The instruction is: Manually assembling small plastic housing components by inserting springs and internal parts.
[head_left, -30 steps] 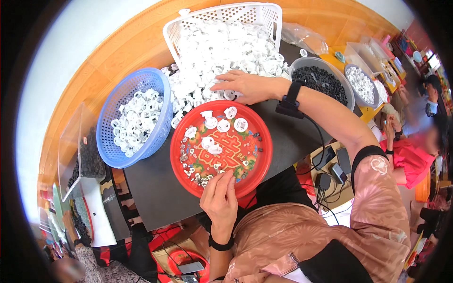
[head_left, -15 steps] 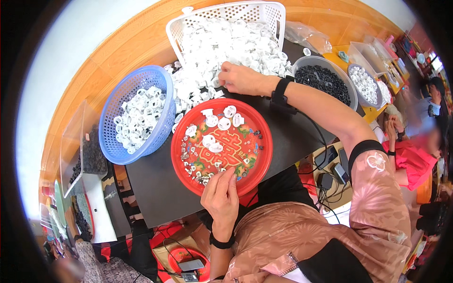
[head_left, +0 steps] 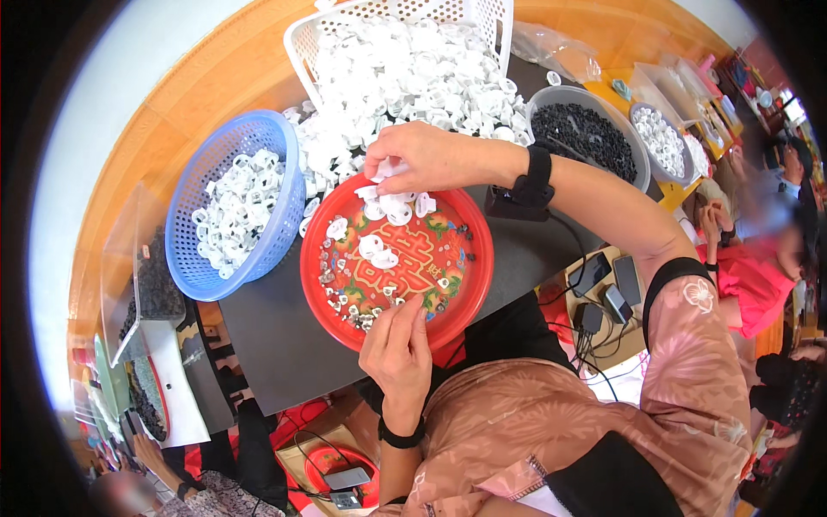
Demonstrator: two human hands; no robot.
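Note:
A round red tray (head_left: 480,297) with a printed pattern lies before me. It bears several white plastic parts (head_left: 379,250) and, toward its near left side, tiny metal and white pieces (head_left: 355,317). Over the tray's far rim, my right hand (head_left: 426,158) is closed on a white plastic part (head_left: 392,168), partly hidden by the fingers. Just below it, more white parts sit together on the tray. At the near rim my left hand (head_left: 398,353) has its fingers drawn together in a pinch; what they hold, if anything, cannot be made out.
A large white basket (head_left: 297,52) spills white parts onto the dark table (head_left: 276,353). On the left stands a blue perforated basket (head_left: 289,202) of similar parts. A grey bowl of small black parts (head_left: 573,129) sits at the right. Other people (head_left: 749,284) sit beyond.
My right hand has come from the white heap to above the tray's far edge, now with a white plastic part in its fingers. My left hand stays at the near rim.

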